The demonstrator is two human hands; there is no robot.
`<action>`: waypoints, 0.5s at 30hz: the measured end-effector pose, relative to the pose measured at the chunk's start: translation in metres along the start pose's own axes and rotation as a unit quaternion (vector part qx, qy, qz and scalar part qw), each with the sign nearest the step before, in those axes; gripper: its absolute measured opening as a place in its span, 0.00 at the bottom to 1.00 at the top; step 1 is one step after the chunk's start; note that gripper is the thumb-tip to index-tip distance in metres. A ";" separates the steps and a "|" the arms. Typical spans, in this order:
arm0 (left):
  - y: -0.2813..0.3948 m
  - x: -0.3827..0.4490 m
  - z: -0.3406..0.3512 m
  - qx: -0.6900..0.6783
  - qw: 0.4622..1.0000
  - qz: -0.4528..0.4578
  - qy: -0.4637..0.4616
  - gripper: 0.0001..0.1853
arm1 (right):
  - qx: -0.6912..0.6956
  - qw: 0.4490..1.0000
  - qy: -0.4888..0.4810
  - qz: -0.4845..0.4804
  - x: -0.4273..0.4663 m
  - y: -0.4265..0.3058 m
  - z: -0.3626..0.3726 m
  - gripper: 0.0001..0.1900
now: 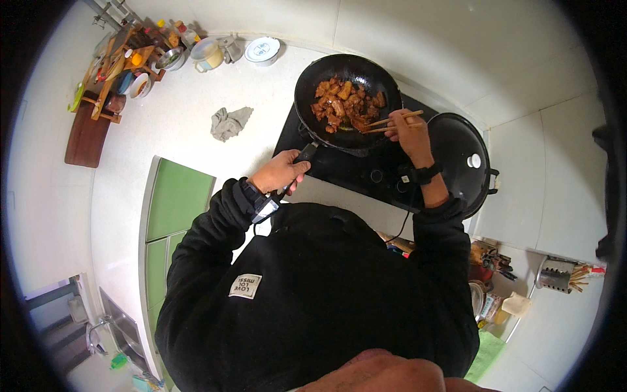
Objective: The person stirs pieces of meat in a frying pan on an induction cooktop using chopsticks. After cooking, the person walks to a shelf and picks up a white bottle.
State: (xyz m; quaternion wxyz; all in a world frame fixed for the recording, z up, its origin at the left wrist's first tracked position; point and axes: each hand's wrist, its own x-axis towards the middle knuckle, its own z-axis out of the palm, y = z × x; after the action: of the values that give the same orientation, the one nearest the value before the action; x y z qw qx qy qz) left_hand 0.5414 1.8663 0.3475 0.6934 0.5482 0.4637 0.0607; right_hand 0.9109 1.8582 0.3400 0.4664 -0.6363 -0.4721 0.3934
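My left hand [281, 172] is closed around the black handle of a wok [306, 115], which sits over a black stove [338, 171]. Brown, glossy chunks of food [343, 100], probably meat, lie inside the wok. In my right hand [407, 134] is a pair of wooden chopsticks [392, 121], their tips at the food near the wok's right side. A large black lid [455, 161] with a white knob leans or lies to the right of the stove, close to my right forearm.
A crumpled grey cloth [230, 123] lies on the white counter [186, 132]. Farther back are a white lidded bowl [262, 51], a metal pot [229, 49] and a lidded container [207, 54]. Wooden racks with bowls stand at the left. A perforated metal holder [554, 275] with chopsticks is at the right.
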 end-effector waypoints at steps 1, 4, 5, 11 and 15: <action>0.000 -0.001 0.000 -0.002 1.000 0.000 0.000 0.11 | 0.013 1.000 -0.014 -0.016 0.001 0.000 0.001 0.14; 0.002 -0.002 0.001 -0.001 1.000 -0.005 0.003 0.12 | 0.007 0.999 0.017 -0.051 0.005 0.000 0.014 0.15; 0.002 -0.002 0.001 -0.002 1.000 -0.009 0.005 0.12 | 0.001 0.998 0.026 -0.058 0.008 0.000 0.018 0.15; 0.003 -0.003 0.001 -0.006 1.000 -0.008 0.001 0.12 | -0.007 0.984 -0.011 -0.177 0.027 -0.005 0.057 0.14; 0.003 -0.003 0.000 -0.008 1.000 0.002 -0.001 0.11 | -0.060 0.988 -0.067 -0.129 0.036 -0.009 0.053 0.13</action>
State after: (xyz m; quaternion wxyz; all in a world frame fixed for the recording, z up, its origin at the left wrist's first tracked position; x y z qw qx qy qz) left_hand 0.5409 1.8653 0.3513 0.6979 0.5438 0.4616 0.0649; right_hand 0.8681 1.9058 0.3333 0.4419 -0.5690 -0.6032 0.3423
